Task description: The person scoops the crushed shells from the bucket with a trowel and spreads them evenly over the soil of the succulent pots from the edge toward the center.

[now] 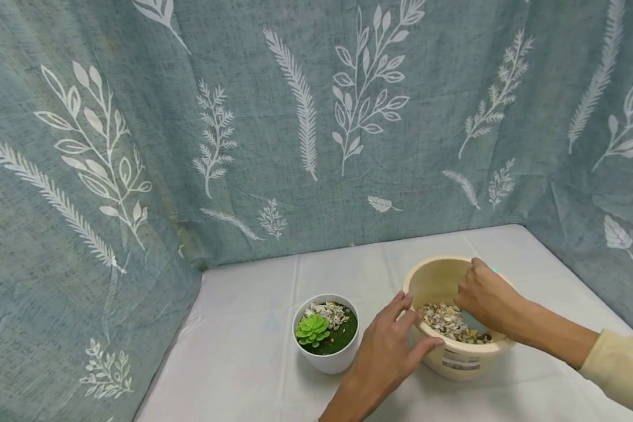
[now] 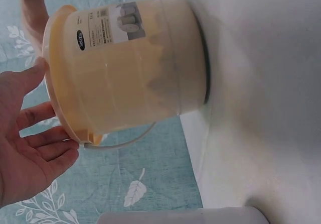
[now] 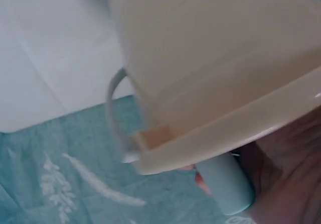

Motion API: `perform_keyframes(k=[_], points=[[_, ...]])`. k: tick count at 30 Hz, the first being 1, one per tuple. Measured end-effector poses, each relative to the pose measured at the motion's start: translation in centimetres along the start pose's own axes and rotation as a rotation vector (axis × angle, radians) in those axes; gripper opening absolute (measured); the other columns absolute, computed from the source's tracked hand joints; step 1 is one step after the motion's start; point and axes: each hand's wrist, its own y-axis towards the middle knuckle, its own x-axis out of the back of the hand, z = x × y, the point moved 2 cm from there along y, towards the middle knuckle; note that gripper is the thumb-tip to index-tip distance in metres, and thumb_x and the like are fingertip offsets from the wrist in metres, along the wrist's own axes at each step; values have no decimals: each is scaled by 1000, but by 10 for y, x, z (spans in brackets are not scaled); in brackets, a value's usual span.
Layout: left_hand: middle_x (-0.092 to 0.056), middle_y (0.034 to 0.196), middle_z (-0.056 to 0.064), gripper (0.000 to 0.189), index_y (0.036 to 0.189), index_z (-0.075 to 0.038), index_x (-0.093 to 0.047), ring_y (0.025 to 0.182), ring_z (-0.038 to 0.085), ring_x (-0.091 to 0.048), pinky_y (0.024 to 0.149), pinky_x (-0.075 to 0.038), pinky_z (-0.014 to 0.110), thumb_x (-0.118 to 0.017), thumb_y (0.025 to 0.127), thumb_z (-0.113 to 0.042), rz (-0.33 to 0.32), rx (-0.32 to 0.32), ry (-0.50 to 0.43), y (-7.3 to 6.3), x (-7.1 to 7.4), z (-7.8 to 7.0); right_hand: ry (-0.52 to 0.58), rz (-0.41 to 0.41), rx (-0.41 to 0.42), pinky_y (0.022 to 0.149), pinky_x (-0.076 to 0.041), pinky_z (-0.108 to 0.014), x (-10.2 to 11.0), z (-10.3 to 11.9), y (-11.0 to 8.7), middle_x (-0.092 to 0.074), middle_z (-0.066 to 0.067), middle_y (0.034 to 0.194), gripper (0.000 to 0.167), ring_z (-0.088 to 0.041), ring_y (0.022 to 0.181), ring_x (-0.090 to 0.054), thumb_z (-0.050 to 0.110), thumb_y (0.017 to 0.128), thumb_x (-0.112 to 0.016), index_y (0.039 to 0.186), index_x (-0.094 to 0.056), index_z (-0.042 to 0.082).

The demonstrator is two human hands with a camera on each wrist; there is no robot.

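A cream plastic bucket (image 1: 461, 366) stands on the cloth, with a bed of small pebbles (image 1: 448, 322) inside. My right hand (image 1: 487, 296) reaches in over its right rim and grips a teal shovel by its thick handle (image 3: 225, 184); the blade is down at the pebbles, mostly hidden by the hand. With fingers spread and relaxed, my left hand (image 1: 387, 340) touches the near left rim, its thumb (image 2: 32, 76) and fingertips right at the edge. Left of that hand is a white pot (image 1: 329, 360) holding a green succulent (image 1: 312, 330), mossy green ground and a patch of pale pebbles (image 1: 329, 313).
A white cloth (image 1: 232, 351) covers the table. Blue-green leaf-print curtains (image 1: 295, 117) rise behind it and along both sides. The bucket's grey carrying handle (image 2: 125, 144) hangs down outside its wall.
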Motion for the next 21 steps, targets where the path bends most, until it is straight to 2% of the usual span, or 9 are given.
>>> perform_keyframes(k=[3, 7, 11, 14, 16, 18, 21], points=[[-70, 136, 9, 48, 111, -15, -77, 135, 25, -65, 106, -58, 32, -72, 92, -58, 9, 3, -14, 1, 1, 0, 99, 13, 2, 66, -46, -36, -5, -5, -1, -59, 0, 56, 37, -21, 53, -54, 21, 71, -87, 56, -53, 18], [-70, 137, 9, 48, 110, -15, -77, 136, 24, -65, 105, -58, 31, -71, 92, -59, 31, 5, -13, 1, 3, 0, 209, 34, -2, 62, -45, -36, -9, -10, -4, -58, 1, 56, 38, -20, 51, -54, 22, 66, -88, 57, -51, 20], [-69, 139, 10, 47, 109, -14, -78, 136, 25, -64, 103, -60, 32, -71, 93, -58, 48, 10, -19, 1, 3, 1, 335, 121, -10, 56, -40, -34, -8, -14, -4, -52, 4, 55, 41, -16, 50, -47, 22, 66, -87, 60, -47, 22], [-68, 140, 11, 45, 109, -15, -77, 138, 26, -63, 102, -60, 33, -71, 95, -57, 53, 15, -32, 1, 3, 0, 509, 181, -63, 52, -39, -32, -9, -15, -5, -45, 7, 56, 41, -11, 50, -39, 16, 68, -85, 63, -45, 23], [-68, 140, 11, 44, 110, -15, -77, 138, 26, -62, 103, -60, 33, -70, 95, -56, 60, 18, -36, 0, 2, 0, 608, 174, -107, 49, -36, -30, -10, -14, -7, -41, 8, 56, 39, -9, 50, -35, 11, 70, -82, 63, -45, 23], [-68, 139, 11, 43, 110, -16, -77, 138, 26, -63, 101, -61, 32, -70, 95, -56, 58, 12, -25, 0, 3, -1, 688, 161, -151, 48, -32, -29, -11, -12, -9, -39, 10, 55, 38, -8, 50, -31, 7, 70, -78, 62, -44, 23], [-69, 138, 11, 44, 112, -15, -77, 137, 26, -63, 98, -62, 31, -70, 96, -56, 50, 4, -3, -2, 3, -1, 749, 171, -215, 49, -31, -29, -11, -7, -8, -38, 11, 54, 39, -8, 50, -30, 5, 68, -76, 59, -44, 24]])
